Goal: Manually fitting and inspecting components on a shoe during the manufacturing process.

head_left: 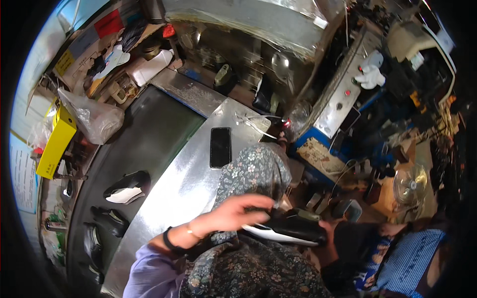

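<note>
A black shoe with a white strip along its lower side lies across my lap, over a dark floral apron. At its right end, my right hand is closed around it, partly hidden in shadow beside a dark sleeve. My left hand, with a black band and a bracelet at the wrist, hovers at the shoe's other end. Its fingers are stretched and apart, a little blurred; whether they touch the shoe I cannot tell.
A black phone lies on the metal table. Several black shoes, one a black shoe with white lining, rest on the dark conveyor belt at left. A yellow box stands far left. A machine panel and fan are right.
</note>
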The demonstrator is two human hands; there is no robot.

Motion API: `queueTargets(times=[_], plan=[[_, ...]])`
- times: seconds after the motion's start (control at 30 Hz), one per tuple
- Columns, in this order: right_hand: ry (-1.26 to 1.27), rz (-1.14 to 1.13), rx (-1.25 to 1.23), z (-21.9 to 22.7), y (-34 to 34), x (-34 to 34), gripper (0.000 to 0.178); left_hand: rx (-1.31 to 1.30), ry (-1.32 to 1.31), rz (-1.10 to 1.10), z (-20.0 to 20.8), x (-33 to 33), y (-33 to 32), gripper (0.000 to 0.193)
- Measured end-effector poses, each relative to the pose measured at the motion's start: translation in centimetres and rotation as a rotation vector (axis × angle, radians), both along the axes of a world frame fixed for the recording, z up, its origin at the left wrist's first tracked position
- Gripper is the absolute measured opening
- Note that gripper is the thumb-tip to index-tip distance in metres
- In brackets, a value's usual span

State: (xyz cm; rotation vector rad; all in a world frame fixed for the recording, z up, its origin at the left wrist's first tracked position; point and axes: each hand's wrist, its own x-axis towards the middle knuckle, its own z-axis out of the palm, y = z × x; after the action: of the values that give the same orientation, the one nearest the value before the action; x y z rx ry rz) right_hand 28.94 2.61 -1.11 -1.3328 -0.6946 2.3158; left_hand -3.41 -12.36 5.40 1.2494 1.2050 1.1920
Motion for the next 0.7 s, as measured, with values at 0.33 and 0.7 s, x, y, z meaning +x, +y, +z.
queueTargets(times=[0.33, 0.7], plan=[[0.311, -0.24, 0.788, 2.2, 15.9, -34.9, 0.053, -0.265, -0.184, 1.219, -6.9, -6.1, -14.2, 0.017], [-0.901, 0.682, 1.097, -6.0, 24.5, -45.1, 0.116, -0.321, 0.706, 0.905, -6.9, -9.7, -9.5, 0.019]])
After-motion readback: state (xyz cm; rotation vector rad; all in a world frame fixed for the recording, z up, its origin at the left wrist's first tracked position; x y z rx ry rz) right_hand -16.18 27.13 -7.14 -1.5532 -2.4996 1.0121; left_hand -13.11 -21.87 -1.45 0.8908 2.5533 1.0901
